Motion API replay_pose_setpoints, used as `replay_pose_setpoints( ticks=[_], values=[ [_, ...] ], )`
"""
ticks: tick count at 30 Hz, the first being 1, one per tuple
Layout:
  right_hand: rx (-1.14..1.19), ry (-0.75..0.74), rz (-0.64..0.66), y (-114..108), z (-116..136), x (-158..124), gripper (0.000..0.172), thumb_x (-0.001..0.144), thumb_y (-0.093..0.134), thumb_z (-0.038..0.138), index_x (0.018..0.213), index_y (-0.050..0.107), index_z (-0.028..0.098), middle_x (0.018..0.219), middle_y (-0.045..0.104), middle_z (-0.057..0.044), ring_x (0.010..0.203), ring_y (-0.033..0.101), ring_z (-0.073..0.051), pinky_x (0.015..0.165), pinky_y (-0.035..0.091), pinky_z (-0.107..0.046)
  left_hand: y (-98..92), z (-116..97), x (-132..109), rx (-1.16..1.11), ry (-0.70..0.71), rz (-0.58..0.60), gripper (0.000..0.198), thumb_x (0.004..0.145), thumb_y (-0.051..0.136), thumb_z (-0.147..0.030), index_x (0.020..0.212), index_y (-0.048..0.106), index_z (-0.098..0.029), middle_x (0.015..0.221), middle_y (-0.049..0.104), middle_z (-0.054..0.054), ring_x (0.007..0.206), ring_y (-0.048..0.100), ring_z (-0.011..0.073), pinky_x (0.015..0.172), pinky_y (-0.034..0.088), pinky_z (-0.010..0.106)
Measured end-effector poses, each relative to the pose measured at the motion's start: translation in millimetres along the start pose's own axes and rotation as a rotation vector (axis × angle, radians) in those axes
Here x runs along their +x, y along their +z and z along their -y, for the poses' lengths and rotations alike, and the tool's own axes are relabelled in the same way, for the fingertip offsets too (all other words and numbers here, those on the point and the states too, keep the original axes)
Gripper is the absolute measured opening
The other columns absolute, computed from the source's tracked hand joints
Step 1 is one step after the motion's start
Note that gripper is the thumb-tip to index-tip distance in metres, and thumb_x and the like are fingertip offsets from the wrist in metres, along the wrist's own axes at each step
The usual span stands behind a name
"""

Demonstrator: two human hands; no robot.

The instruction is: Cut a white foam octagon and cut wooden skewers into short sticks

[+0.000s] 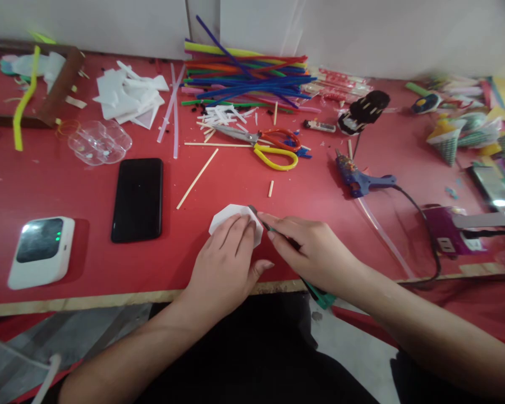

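A white, many-sided flat piece lies on the red table near its front edge. My left hand rests flat on it, fingers stretched out and thumb apart. In my right hand is a green utility knife, its fingers wrapped round the handle. The knife's dark front end meets the right edge of the white piece; whether it cuts in, I cannot tell. Just beyond lie a short wooden stick and a longer stick.
Scissors lie behind my hands, before a pile of coloured pipe cleaners. A black phone and a white device are at the left. To the right are a blue glue gun and a purple box with a cord.
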State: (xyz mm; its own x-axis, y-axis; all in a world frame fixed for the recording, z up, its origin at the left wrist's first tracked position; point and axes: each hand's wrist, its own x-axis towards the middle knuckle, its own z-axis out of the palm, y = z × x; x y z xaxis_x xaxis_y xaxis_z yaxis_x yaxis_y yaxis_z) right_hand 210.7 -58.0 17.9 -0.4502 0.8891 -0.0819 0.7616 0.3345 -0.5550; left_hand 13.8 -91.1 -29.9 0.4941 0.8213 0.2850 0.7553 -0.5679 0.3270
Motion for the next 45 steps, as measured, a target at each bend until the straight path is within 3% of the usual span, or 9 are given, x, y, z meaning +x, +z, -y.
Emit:
replay_pose_setpoints(
  ticks=[3, 6, 16, 26, 33, 42, 45],
  values=[
    [0.006, 0.003, 0.002, 0, 0, 2, 0.043, 0.097, 0.046, 0.018, 0.135, 0.066, 0.02, 0.105, 0.079, -0.008, 0.086, 0.074, -0.018, 0.078, 0.057, -0.03, 3.7, 2, 2, 0.055, -0.006, -0.018, 0.041, 0.099, 0.049, -0.019, 0.134, 0.058, -0.001, 0.138, 0.063, 0.022, 0.13, 0.058, 0.0345, 0.109, 0.052, 0.049],
    [-0.007, 0.017, 0.012, 0, -1, 3, 0.042, 0.097, 0.046, 0.019, 0.134, 0.067, 0.019, 0.101, 0.078, -0.009, 0.083, 0.073, -0.018, 0.077, 0.057, -0.031, 4.6, 3, 3, 0.094, 0.003, -0.042, 0.041, 0.094, 0.044, -0.007, 0.132, 0.06, -0.003, 0.137, 0.065, 0.019, 0.126, 0.061, 0.0322, 0.107, 0.054, 0.047],
    [-0.022, 0.024, 0.073, -4, 3, 5, 0.043, 0.096, 0.046, 0.018, 0.133, 0.068, 0.019, 0.086, 0.075, -0.005, 0.074, 0.067, -0.016, 0.072, 0.053, -0.029, 5.1, 3, 7, 0.143, 0.011, -0.06, 0.041, 0.093, 0.049, -0.01, 0.132, 0.061, -0.002, 0.14, 0.064, 0.019, 0.123, 0.062, 0.0337, 0.1, 0.056, 0.046],
    [0.018, -0.003, 0.093, -7, 0, 11, 0.042, 0.097, 0.044, 0.019, 0.129, 0.07, 0.02, 0.081, 0.071, -0.003, 0.07, 0.063, -0.015, 0.068, 0.05, -0.027, 5.2, 4, 10, 0.065, 0.004, -0.099, 0.037, 0.094, 0.046, -0.007, 0.127, 0.061, -0.001, 0.134, 0.066, 0.021, 0.13, 0.059, 0.0323, 0.109, 0.052, 0.047],
    [0.06, 0.012, 0.107, -10, 3, 16, 0.031, 0.098, 0.045, 0.023, 0.095, 0.076, 0.019, 0.076, 0.068, -0.003, 0.067, 0.061, -0.015, 0.068, 0.048, -0.028, 4.1, 4, 12, 0.051, 0.019, -0.076, 0.037, 0.094, 0.046, -0.006, 0.127, 0.061, 0.001, 0.13, 0.067, 0.022, 0.129, 0.06, 0.0336, 0.109, 0.053, 0.048],
    [0.04, 0.015, 0.124, -6, 4, 15, 0.029, 0.097, 0.043, 0.021, 0.09, 0.071, 0.017, 0.072, 0.061, -0.001, 0.063, 0.055, -0.014, 0.066, 0.044, -0.028, 3.3, 5, 10, 0.053, 0.014, -0.074, 0.038, 0.094, 0.046, -0.006, 0.128, 0.061, 0.0, 0.131, 0.067, 0.021, 0.131, 0.059, 0.0327, 0.109, 0.053, 0.048],
    [0.037, 0.004, 0.106, -5, 4, 15, 0.029, 0.096, 0.044, 0.019, 0.08, 0.068, 0.017, 0.068, 0.059, 0.0, 0.061, 0.052, -0.012, 0.064, 0.043, -0.027, 3.3, 6, 8, 0.061, 0.016, -0.058, 0.04, 0.093, 0.046, -0.007, 0.131, 0.059, 0.0, 0.136, 0.065, 0.02, 0.132, 0.058, 0.0323, 0.11, 0.052, 0.048]
  ],
)
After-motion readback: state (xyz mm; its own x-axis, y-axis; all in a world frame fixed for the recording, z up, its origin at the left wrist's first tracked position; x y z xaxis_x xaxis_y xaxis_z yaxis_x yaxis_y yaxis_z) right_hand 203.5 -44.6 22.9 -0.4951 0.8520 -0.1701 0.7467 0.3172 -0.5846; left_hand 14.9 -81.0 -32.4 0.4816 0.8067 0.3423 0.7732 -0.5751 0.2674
